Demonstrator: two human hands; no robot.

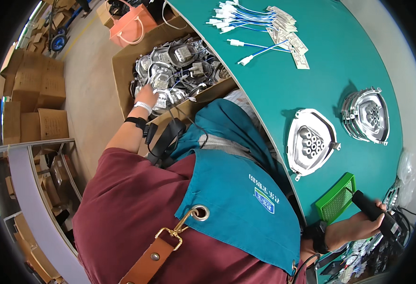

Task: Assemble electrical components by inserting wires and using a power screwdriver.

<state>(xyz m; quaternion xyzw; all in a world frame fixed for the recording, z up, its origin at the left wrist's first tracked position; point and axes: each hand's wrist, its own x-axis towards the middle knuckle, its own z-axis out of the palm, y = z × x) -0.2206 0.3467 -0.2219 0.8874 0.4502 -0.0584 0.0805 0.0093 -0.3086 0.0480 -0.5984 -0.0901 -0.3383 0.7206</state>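
On the left, my left hand reaches into an open cardboard box. Its fingers are closed at the edge of a silver metal housing that carries a small board; the fingertips are partly hidden. Many similar housings with wires fill the box. My right hand, at the lower right, grips a black electric screwdriver. The screwdriver's thin tip points into a small green tray on the table. A single silver housing with a cluster of round holes lies beyond the tray, beside a stack of housings.
At the far side of the green table lie several white boards with blue-and-white wires and connectors. An orange bag sits behind the box. Cartons and a shelf stand to the left. Cables and bagged parts crowd the lower right.
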